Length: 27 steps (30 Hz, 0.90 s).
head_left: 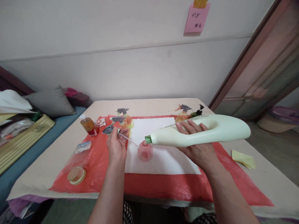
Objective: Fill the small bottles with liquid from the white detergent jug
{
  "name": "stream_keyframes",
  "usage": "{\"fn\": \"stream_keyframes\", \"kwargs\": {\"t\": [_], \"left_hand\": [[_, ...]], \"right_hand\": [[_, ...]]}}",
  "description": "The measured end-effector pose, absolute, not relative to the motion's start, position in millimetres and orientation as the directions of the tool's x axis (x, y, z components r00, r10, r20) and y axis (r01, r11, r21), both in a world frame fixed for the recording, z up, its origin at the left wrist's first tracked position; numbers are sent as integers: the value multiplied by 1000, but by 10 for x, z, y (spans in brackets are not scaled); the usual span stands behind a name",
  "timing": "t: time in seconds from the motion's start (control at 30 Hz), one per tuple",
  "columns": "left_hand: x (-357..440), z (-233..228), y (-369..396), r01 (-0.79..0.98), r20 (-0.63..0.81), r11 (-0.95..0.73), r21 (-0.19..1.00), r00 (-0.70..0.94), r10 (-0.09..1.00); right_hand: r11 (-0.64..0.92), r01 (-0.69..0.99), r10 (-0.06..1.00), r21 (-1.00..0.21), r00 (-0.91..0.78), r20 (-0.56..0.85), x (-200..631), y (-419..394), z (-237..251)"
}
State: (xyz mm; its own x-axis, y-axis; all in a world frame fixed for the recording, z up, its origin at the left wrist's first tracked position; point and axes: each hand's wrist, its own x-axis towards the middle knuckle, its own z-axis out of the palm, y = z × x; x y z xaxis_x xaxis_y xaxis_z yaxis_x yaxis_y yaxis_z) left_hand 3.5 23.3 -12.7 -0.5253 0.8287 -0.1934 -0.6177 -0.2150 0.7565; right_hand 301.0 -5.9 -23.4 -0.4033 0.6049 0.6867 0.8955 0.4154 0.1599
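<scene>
We grip the pale green detergent jug (201,132) with our right hand (198,146), fingers (190,126) wrapped over its body from beneath, so it lies almost flat above the desk (149,104). Its green spout (148,139) points away from those fingers toward our left, right at the mouth of the small pink bottle (145,151), which stands upright on the white cloth (161,155).

Our left hand (116,146) is clenched around a grey trigger sprayer head (107,129); its thin dip tube (128,138) runs out from the fingers toward the pink bottle.

Beyond the left fingers stand two yellow spray bottles (125,119), and further left a small amber bottle (88,125). Nearer us than those fingers, a round lid (76,175) lies on the red plastic sheet (163,183). Past the right fingers, behind the jug, stands an orange spray bottle (183,113), and to their right lie yellow sticky notes (244,159).
</scene>
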Motion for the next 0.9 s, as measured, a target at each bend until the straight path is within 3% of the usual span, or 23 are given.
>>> {"fn": "stream_keyframes", "kwargs": {"t": [0.57,0.9], "left_hand": [[30,-128,225,-612,-172,-228,758,-524,834],[23,-130,222,-609,-174,-224,761,-524,834]], "right_hand": [[393,891,566,228,-429,704,2997,-70,-161],[397,894,559,209,-416,717,3028,-61,-199]]}}
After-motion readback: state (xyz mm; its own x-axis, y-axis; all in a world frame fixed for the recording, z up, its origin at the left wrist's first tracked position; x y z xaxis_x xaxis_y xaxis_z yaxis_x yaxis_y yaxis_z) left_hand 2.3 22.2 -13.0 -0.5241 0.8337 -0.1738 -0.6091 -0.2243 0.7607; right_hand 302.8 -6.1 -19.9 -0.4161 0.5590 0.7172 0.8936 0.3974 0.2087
